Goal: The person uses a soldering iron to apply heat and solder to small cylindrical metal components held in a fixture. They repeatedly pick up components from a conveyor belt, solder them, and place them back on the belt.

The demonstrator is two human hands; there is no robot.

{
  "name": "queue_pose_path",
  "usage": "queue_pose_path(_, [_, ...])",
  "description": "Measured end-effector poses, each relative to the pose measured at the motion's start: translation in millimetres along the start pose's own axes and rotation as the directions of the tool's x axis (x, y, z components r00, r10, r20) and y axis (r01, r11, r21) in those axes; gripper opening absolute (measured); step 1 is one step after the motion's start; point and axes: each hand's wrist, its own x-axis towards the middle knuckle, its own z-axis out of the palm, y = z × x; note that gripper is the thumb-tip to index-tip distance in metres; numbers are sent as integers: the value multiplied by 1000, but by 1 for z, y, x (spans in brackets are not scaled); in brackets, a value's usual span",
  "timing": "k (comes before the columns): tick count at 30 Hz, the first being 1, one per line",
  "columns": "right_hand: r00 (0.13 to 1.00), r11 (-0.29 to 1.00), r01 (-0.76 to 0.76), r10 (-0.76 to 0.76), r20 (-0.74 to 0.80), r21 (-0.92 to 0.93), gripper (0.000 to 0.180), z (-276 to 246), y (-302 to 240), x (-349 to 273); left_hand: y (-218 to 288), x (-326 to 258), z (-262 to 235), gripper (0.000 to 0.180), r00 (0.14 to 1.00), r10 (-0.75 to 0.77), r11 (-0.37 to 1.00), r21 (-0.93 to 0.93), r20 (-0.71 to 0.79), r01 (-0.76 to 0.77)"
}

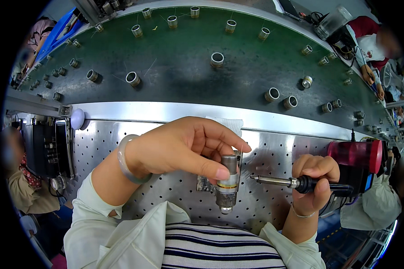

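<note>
My left hand [179,145] is closed on a metal cylinder [227,184] with a grey upper part, a gold-coloured band and a rounded silver lower end. The thumb presses against its side, and the index fingertip is beside a thin upright wire [241,163]. Some of the left fingers are hidden behind the cylinder. In my right hand [316,179] is a soldering iron [309,184] with a black handle. Its metal tip points left toward the cylinder, with a small gap between them. Below both hands lies a perforated metal bench top [166,193].
A dark green conveyor belt [179,80] runs across beyond the bench, carrying several short metal rings [217,60], some with thin wires. At right stands a red translucent container [354,156]; at left, a black device [42,150] and a pale purple knob [77,119]. Other people sit at both sides.
</note>
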Motion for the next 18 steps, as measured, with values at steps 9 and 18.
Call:
queue_pose_path(9, [995,990,20,-34,97,141,29,-7,3,-1,-11,0,4,45,990,130,991,21,-60,-129])
queue_pose_path(18, [985,999,28,-33,170,34,22,-7,-2,-1,-12,1,12,26,949,302,953,40,-88,-299])
